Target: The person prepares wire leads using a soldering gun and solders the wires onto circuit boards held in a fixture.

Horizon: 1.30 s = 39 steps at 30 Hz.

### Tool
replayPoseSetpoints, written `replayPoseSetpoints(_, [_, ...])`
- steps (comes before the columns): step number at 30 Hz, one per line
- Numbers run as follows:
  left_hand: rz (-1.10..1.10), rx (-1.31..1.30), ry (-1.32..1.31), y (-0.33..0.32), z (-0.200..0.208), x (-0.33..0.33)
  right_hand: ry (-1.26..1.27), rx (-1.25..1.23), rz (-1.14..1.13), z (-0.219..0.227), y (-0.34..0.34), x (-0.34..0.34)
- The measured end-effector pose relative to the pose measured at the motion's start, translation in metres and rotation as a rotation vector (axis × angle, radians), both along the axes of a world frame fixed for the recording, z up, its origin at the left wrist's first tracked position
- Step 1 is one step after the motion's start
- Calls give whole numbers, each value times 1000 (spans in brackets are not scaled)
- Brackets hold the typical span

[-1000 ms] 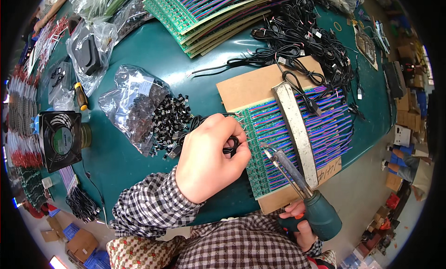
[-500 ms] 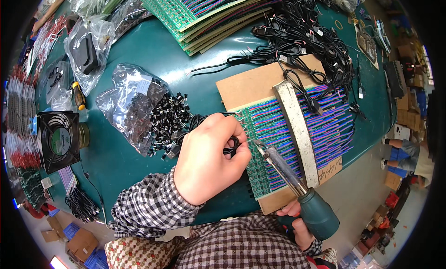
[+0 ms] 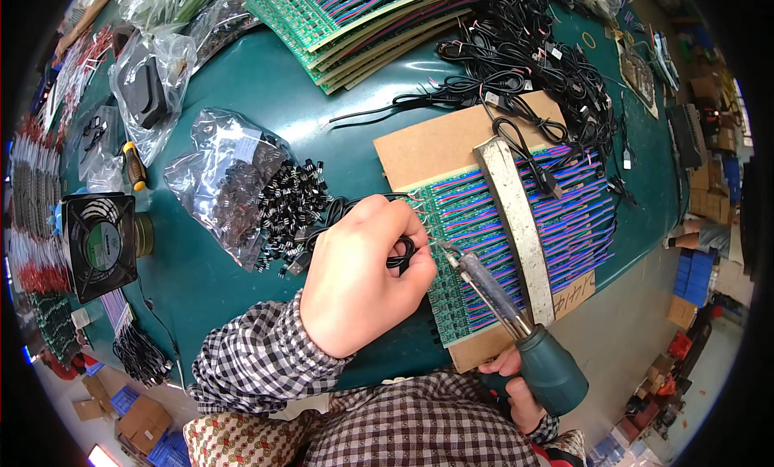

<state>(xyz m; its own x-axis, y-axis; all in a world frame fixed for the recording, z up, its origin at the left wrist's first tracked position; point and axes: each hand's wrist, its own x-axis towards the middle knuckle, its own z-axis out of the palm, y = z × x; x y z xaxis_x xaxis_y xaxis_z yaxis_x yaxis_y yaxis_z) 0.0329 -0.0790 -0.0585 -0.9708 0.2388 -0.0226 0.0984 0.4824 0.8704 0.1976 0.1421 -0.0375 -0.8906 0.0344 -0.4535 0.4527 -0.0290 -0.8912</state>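
My left hand (image 3: 363,278) is closed on a coiled black cable (image 3: 401,256), pinching its end at the left edge of a green circuit board panel (image 3: 451,310). My right hand (image 3: 520,390) grips a soldering iron (image 3: 553,372) with a dark green handle. The iron's tip rests at or just over the board edge, close beside my left fingertips; whether it touches the wire there I cannot tell. Rows of red, blue and black wires (image 3: 572,233) run rightward from the panel. A worn metal bar (image 3: 520,229) lies across them, on top of a cardboard sheet (image 3: 468,136).
Loose black connectors (image 3: 292,209) spill from a clear plastic bag (image 3: 218,173) on the left. Farther left are a small fan (image 3: 101,245) and a yellow-black screwdriver (image 3: 135,167). Stacked wired panels (image 3: 347,40) stand at the back, beside a heap of black cables (image 3: 556,72).
Both hands, the cable and the soldering iron keep nearly the same place at the board edge. The view has shifted very slightly. A person in the right background has moved.
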Motion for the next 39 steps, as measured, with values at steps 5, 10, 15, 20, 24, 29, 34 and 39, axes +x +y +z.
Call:
replayPoseSetpoints(5, [-2,2,9,-1,0,0,34,13,-19,2,-1,-2])
replayPoseSetpoints(10, [-2,-1,4,0,0,0,26,-15,-55,0,-2,-2])
replayPoseSetpoints(15, [13,11,-10,-1,0,2,16,-26,-121,5,-5,0])
replayPoseSetpoints(20, [110,56,-41,2,-1,15,32,-32,-132,3,-2,3])
replayPoseSetpoints(24, [131,49,-28,5,-4,17,56,-24,-101,0,-1,3])
replayPoseSetpoints(29, [123,14,-38,5,-3,15,57,-42,-152,-1,-1,8])
replayPoseSetpoints(34, [97,-13,-62,3,0,12,17,-210,-146,-1,5,10])
replayPoseSetpoints(39, [82,-47,-68,3,1,10,11,-42,-85,4,1,5])
